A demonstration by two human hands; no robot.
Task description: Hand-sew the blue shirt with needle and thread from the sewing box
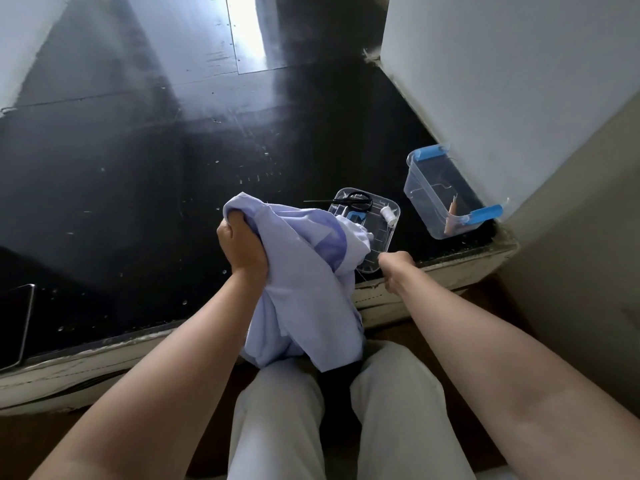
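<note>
Pale grey trousers fill the bottom of the view, with both bare forearms reaching forward over the knees. Between them hangs the blue shirt, bunched and crumpled, its lower folds draped down onto the lap and its upper part lifted over the near edge of the black tabletop. The left hand has a full grip on the shirt, fingers curled round a wad of cloth at the top of the bundle. The right hand sits just right of the shirt, above the near edge, its fingers curled and the fingertips drawn together. A thin pale line seems to run from them toward the cloth, but whether this grip holds a needle or thread cannot be told.

Behind the shirt, and partly covered by it, a clear lid lies flat on the tabletop, carrying black scissors and a white thread spool. Nearer the right edge, against the pale wall, stands the open clear sewing box with blue clips on its rim
</note>
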